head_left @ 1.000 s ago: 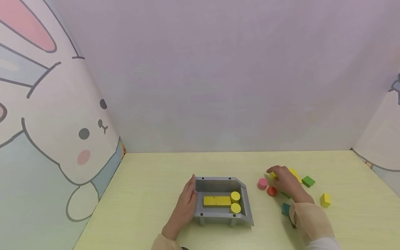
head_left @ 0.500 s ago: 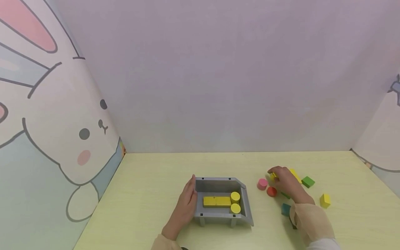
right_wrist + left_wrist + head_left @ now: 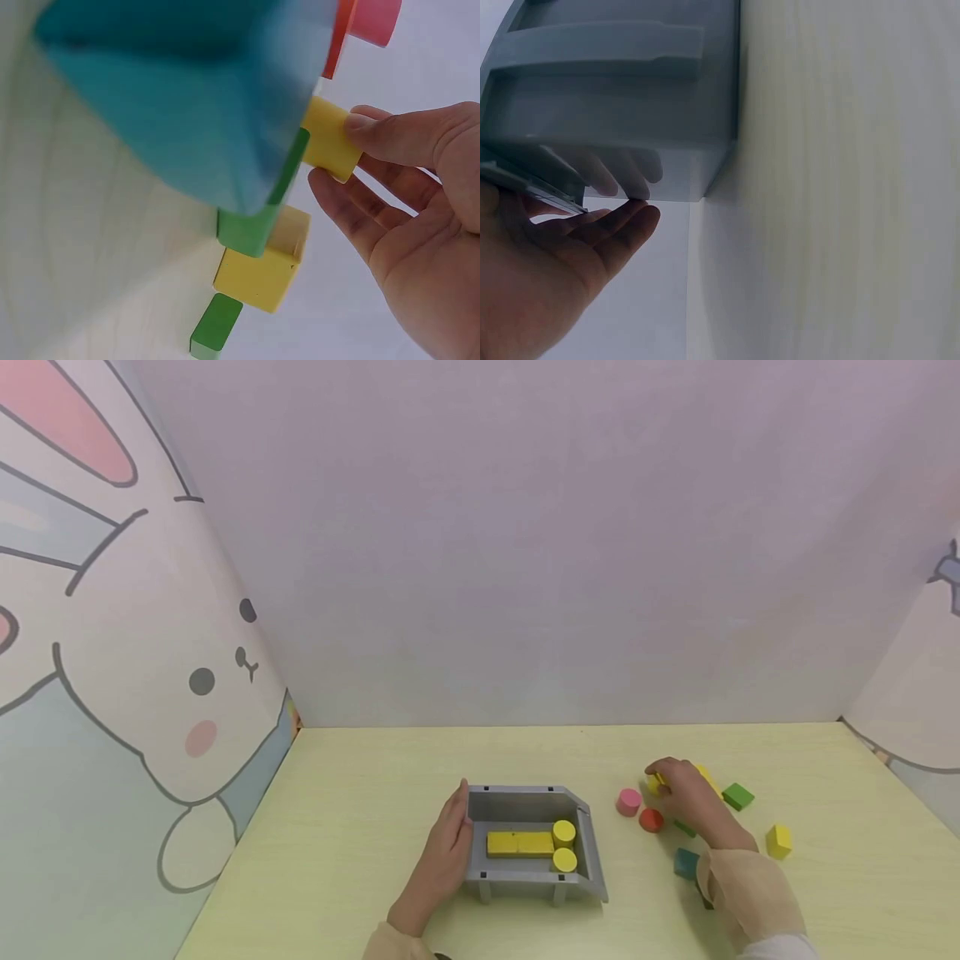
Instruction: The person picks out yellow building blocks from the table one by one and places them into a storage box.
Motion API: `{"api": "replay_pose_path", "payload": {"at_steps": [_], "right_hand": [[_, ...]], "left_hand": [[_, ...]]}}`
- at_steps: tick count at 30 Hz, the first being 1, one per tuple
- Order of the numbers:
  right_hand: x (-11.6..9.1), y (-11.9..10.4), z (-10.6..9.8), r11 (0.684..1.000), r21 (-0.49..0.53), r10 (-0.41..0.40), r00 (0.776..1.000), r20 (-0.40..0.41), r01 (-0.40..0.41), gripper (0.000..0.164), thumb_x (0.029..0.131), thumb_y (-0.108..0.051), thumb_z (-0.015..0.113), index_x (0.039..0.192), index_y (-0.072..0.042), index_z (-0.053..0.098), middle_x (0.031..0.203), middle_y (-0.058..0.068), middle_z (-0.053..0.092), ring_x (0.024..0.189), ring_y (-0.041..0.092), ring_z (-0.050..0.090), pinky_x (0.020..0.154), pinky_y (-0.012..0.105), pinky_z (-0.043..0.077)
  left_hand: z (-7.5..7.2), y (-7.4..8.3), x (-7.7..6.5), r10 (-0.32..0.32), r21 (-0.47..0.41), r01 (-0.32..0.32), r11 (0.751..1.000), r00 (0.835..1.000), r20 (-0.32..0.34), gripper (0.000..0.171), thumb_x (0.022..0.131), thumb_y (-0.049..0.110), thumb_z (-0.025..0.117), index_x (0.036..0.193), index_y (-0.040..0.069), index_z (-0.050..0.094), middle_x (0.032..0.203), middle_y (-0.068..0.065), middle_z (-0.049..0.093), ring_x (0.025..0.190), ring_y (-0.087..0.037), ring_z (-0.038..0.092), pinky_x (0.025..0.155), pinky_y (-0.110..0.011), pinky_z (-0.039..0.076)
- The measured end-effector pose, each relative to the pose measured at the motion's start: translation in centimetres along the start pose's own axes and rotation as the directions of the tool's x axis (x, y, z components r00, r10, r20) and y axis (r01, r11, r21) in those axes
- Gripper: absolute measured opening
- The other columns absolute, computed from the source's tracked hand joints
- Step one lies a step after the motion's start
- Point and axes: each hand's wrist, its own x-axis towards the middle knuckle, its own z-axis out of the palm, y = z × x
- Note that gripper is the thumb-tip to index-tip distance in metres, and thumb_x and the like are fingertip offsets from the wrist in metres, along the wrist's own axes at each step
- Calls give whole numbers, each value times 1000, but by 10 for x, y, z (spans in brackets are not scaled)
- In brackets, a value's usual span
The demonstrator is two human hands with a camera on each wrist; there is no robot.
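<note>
A grey storage bin (image 3: 513,889) sits on the table, holding a yellow rectangular block (image 3: 521,844) and two yellow cylinder blocks (image 3: 564,833). Along the bin's left outer side rests my left hand (image 3: 447,843), its fingers fairly straight; in the left wrist view the fingertips (image 3: 641,217) touch the wall below the rim. My right hand (image 3: 686,793) pinches another yellow cylinder block (image 3: 330,139) between thumb and fingers among the loose blocks. Whether that block is off the table cannot be told. A pink cylinder block (image 3: 628,802) and a red round block (image 3: 651,820) lie to its left.
Around the right hand lie a yellow block (image 3: 708,782), a green block (image 3: 738,797) and a teal block (image 3: 686,863). Farther right stands a yellow block (image 3: 778,842). A green piece and a dark one are partly hidden by the right arm. A wall backs the table.
My right hand has shifted very slightly right, and the yellow cylinder block at its fingertips shows more of its round end. The left hand and the bin stay put.
</note>
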Motion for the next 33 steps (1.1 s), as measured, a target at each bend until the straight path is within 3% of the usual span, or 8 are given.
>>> {"api": "replay_pose_path", "payload": {"at_steps": [20,33], "right_hand": [[-1,-18,-11,990,-59,-132,984,-121,126,24,70,17,57,93,12,62,95,28,63,89,44,55,78,57,50],[-4,-37,-21,994,-42,-101,990,-101,97,25,73,15,59,98,10,61,101,28,62,93,43,54,82,57,50]], "left_hand": [[1,-2,0,-16,-17,16,1000,1000,2,49,98,5,29,144,2,13,149,-22,20,135,-32,17,109,-55,23],[-1,2,2,-16,-11,16,1000,1000,8,48,98,4,30,143,-3,14,148,-24,21,134,-34,19,108,-54,25]]}}
